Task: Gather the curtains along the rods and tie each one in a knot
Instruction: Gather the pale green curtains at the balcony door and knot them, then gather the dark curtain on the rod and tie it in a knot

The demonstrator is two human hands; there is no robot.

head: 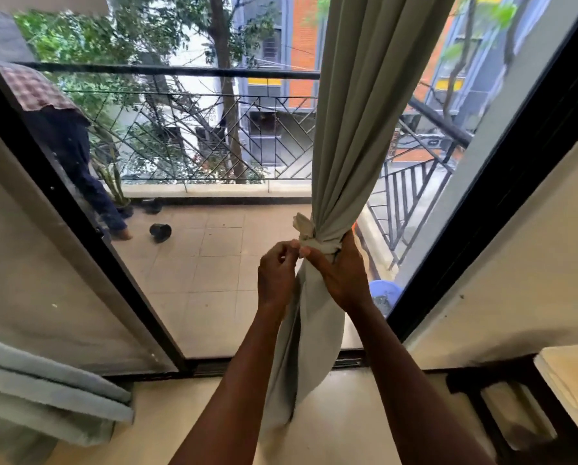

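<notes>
Tying is in hand: the right hand (343,273) grips the gathered pale sage fabric curtain (358,129) at its knot (309,241), and the left hand (276,275) pinches the knot's cloth. Next it probably needs pulling snug.

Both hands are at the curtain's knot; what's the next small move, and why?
Probably pull the pinched end tighter with the left hand while the right hand steadies the curtain: the knot looks formed, its tail sticking up, yet both hands grip it.

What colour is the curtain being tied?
Plain pale grey-green curtain, clearest in the head view.
</notes>
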